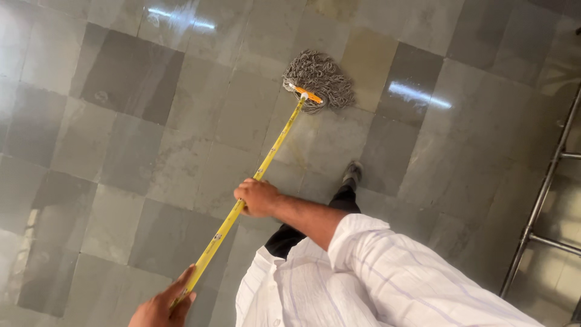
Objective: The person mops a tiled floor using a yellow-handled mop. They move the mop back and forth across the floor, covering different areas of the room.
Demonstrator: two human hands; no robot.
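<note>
The left hand (162, 307), lowest and partly cut off by the frame edge, was curled around the near end of the yellow mop handle (254, 181). Further up the handle, the right hand (257, 197) gripped it with fingers wrapped closed (sleeve rolled above the forearm). Beyond both hands the grey string mop head (321, 79) lay on the tiled floor (121, 151); a metal rail (538, 206) stood to the right.

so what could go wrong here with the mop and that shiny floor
The tiled floor gleams with reflections, so it may be wet: the shoe close behind the mop head could slip. The left hand only grips the very end of the yellow handle, while the right hand holds mid-shaft, so the end might slip free. The handle could also knock the metal frame nearby.
</note>
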